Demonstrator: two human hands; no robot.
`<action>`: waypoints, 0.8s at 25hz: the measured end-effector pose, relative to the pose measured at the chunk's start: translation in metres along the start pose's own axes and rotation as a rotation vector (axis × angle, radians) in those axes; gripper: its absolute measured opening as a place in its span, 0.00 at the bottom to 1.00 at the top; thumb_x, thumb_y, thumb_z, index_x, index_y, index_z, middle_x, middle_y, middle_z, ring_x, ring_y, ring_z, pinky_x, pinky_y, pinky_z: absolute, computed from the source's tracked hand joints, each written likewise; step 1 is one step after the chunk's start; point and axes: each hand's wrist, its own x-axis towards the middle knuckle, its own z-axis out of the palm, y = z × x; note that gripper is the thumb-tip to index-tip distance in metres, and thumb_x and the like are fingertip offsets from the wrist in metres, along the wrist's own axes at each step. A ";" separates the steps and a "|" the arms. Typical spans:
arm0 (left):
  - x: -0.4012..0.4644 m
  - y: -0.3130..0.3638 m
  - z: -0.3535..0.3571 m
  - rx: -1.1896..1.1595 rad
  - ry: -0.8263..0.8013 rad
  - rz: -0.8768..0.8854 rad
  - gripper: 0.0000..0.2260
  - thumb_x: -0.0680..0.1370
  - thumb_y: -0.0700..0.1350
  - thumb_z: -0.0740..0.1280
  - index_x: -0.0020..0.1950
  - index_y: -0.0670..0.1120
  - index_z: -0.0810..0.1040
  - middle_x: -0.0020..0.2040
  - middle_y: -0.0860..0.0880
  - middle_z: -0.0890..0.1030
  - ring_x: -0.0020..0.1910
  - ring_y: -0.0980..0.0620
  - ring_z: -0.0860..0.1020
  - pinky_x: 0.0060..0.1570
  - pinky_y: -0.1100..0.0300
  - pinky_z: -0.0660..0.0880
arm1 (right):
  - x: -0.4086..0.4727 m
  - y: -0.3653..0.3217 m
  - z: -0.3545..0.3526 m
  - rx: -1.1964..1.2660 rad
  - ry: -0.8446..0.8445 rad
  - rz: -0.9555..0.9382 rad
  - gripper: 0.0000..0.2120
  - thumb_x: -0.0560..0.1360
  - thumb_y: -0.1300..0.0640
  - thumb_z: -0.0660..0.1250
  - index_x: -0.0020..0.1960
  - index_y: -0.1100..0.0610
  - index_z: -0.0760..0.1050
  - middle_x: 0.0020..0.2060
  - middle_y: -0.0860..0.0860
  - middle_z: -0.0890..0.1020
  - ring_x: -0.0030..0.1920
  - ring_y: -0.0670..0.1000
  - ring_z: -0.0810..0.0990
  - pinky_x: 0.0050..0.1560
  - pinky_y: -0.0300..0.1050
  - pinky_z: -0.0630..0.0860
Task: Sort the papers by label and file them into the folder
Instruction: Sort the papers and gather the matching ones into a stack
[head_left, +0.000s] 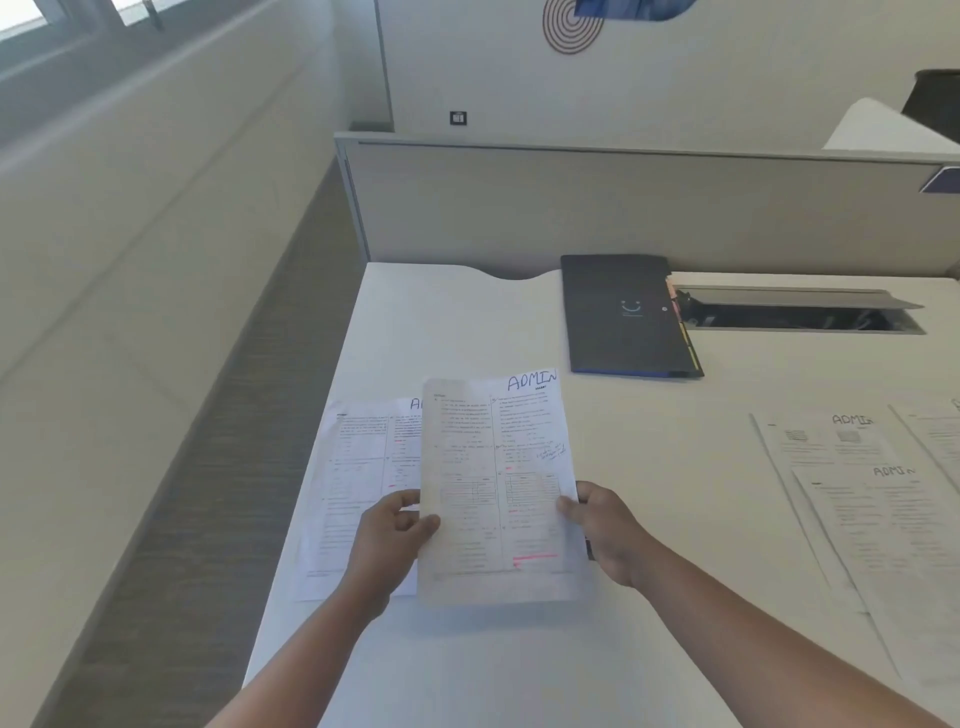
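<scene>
Over the near left of the surface (675, 649) you're holding up a sheet marked ADMIN (496, 488). Your left hand (390, 535) pinches its left edge, your right hand (605, 530) its right edge, fingers curled round the paper. Another sheet (353, 483) lies flat just beneath. More ADMIN papers (872, 499) wait at right. The dark folder (623, 312) sits closed farther back, so filing looks not yet begun.
</scene>
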 end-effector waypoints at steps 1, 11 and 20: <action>-0.001 -0.003 -0.004 0.031 0.044 0.010 0.10 0.81 0.39 0.69 0.61 0.48 0.80 0.48 0.49 0.89 0.50 0.49 0.87 0.58 0.46 0.82 | 0.001 0.001 0.005 -0.026 -0.006 0.008 0.10 0.85 0.59 0.62 0.61 0.57 0.81 0.54 0.53 0.88 0.58 0.59 0.86 0.65 0.64 0.79; 0.029 -0.025 -0.063 0.824 0.442 -0.223 0.46 0.69 0.68 0.75 0.79 0.50 0.60 0.78 0.44 0.62 0.75 0.38 0.63 0.69 0.39 0.66 | 0.010 0.005 0.042 -0.041 -0.002 0.061 0.10 0.85 0.60 0.62 0.60 0.57 0.81 0.54 0.53 0.88 0.57 0.59 0.86 0.64 0.65 0.79; 0.029 -0.026 -0.117 0.577 0.483 -0.167 0.14 0.70 0.45 0.78 0.48 0.48 0.75 0.43 0.51 0.80 0.40 0.48 0.80 0.37 0.52 0.76 | 0.013 -0.004 0.064 -0.074 0.034 0.056 0.09 0.85 0.60 0.62 0.57 0.55 0.82 0.53 0.52 0.88 0.55 0.57 0.87 0.62 0.62 0.81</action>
